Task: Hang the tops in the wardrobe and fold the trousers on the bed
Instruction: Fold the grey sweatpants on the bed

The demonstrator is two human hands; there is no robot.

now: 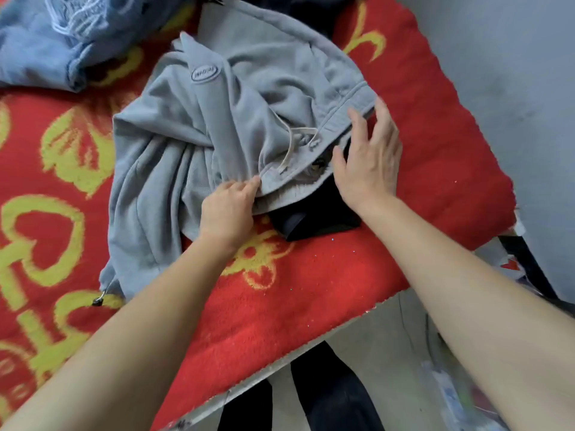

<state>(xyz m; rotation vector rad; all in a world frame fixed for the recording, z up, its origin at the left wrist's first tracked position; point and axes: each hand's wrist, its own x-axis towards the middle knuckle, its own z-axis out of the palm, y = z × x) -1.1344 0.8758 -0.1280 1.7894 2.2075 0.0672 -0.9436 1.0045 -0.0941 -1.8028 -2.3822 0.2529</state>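
Left hand: fingers curled, pinching the near edge of the waistband of the grey trousers. Right hand: released, fingers spread flat at the right end of the waistband. Fingertips are at the fabric, but I can't tell if they press on it.

The trousers lie rumpled mid-bed, waistband to the right, legs bunched and twisted to the left and near side, drawstring loose on top. A black garment sits partly under the waistband. Blue jeans are heaped at the far left. The bed has a red and yellow cover.

Step, as I read it: folding trousers, early stage. Nothing is flat or aligned yet.

Next move needs the right hand to take the waistband's other end. Then lift and shake out, or drag clear of the black garment so it doesn't come along. Lay the legs straight before any fold.
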